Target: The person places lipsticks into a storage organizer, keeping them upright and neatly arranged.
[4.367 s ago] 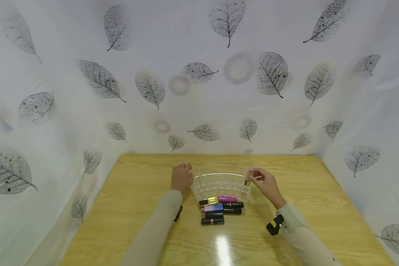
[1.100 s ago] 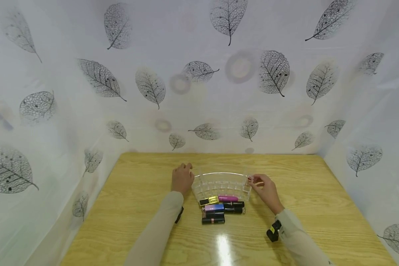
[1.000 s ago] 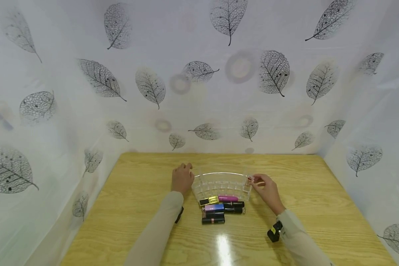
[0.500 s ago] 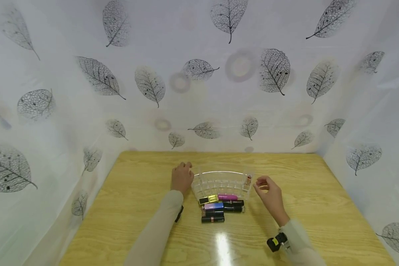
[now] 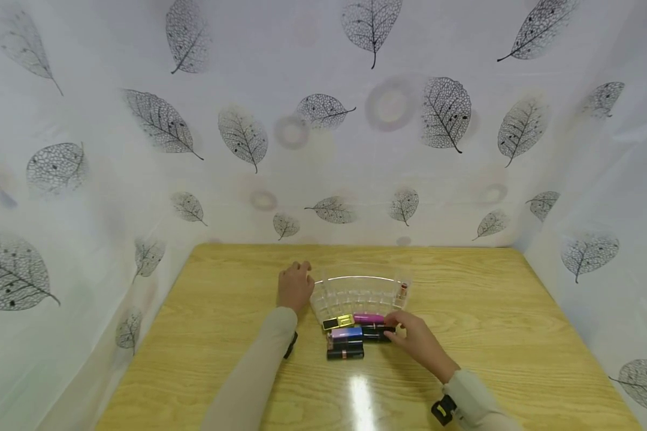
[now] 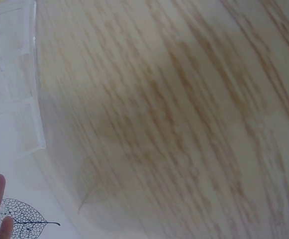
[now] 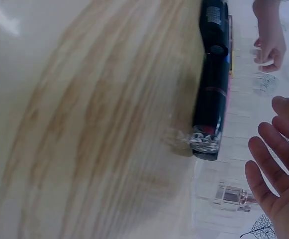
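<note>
Black lipstick tube (image 5: 378, 333) beneath outstretched right hand (image 5: 416, 342)

Leaf-printed white curtain (image 5: 323, 120) — three sides, glossy light-wood table (image 5: 517, 335), glare patch

You are sitting at a makeshift recording booth; a leaf-printed curtain (image 5: 323, 120) is enclosing the wooden table (image 5: 517, 335) below.

Beige long sleeves (image 5: 259, 365), with a black wrist camera (image 5: 441, 410) strapped on each.
</note>
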{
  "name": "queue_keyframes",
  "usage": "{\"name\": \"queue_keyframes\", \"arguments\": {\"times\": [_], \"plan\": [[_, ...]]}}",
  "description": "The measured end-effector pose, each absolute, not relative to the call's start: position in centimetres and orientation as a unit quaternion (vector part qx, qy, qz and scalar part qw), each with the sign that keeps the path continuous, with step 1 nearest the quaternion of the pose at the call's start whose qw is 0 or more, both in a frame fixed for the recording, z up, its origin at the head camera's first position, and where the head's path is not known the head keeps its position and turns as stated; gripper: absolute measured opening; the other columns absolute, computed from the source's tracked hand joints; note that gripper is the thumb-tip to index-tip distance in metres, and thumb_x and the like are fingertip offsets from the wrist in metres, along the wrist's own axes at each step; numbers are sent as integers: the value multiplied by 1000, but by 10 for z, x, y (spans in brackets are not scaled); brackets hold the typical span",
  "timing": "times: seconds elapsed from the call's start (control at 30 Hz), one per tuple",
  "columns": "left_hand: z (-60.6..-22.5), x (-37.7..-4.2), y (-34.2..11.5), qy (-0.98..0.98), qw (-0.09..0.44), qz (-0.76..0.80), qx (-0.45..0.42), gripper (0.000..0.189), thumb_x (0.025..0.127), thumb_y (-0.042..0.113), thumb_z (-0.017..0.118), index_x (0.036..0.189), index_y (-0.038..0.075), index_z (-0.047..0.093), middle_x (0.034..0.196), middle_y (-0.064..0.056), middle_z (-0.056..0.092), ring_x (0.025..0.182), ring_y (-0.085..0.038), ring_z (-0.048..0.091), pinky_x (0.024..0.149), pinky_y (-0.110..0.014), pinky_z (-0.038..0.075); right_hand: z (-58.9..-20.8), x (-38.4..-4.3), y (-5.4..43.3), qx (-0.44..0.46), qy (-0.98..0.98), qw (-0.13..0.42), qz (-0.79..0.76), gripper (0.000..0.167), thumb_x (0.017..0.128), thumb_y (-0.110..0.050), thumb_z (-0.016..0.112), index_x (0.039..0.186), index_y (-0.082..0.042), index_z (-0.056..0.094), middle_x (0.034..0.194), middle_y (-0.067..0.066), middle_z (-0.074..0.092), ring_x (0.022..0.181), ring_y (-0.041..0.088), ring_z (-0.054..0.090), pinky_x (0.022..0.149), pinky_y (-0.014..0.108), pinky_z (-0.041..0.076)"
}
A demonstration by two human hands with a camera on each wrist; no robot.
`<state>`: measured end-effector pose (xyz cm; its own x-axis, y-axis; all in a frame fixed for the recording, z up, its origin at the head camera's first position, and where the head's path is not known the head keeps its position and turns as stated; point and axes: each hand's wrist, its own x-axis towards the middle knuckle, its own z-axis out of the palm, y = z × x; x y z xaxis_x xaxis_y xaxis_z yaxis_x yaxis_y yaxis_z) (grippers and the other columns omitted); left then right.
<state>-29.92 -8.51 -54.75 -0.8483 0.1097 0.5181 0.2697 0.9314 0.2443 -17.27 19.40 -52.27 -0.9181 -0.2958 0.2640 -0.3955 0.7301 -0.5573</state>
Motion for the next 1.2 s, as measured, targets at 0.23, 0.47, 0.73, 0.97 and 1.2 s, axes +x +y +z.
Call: {"name": "queue_keyframes", "arguments": {"times": [0.23,0.47,0.73,0.97,1.2], "plan": [[-543,-298,-85,-953,243,-152,-96,13,81,13,64,95,12,62,85,-7,63,73,-21,62,76,-43,51,-529,-174,195,222,-937,74,260,17,76,-9,75,91,-6,67,89,3,68,80,17,63,73,31,54],[-538,-294,-84,-955,227,-168,-93,14,83,11,62,96,11,63,87,-8,64,75,-23,63,79,-45,51,-533,-175,198,254,-929,91,251,19,73,-6,76,89,-3,67,87,6,68,79,19,64,73,32,54],[-543,-297,-85,-955,235,-159,-90,14,84,13,62,98,14,63,87,-6,63,75,-22,62,79,-44,51,-535,-178,187,261,-938,70,216,20,75,-12,76,92,-6,67,89,4,67,82,19,63,76,33,54],[-547,-299,-86,-951,243,-167,-95,15,82,12,63,97,14,62,86,-6,63,75,-22,62,79,-45,51,-536,-178,178,289,-942,81,150,23,74,-15,77,93,-5,68,92,7,67,83,20,62,77,34,54],[-544,-298,-85,-953,235,-169,-91,15,82,12,63,97,14,62,87,-6,64,76,-22,63,81,-44,51,-537,-178,175,306,-940,77,129,24,72,-16,78,91,-6,69,92,5,67,84,19,62,77,34,54]]}}
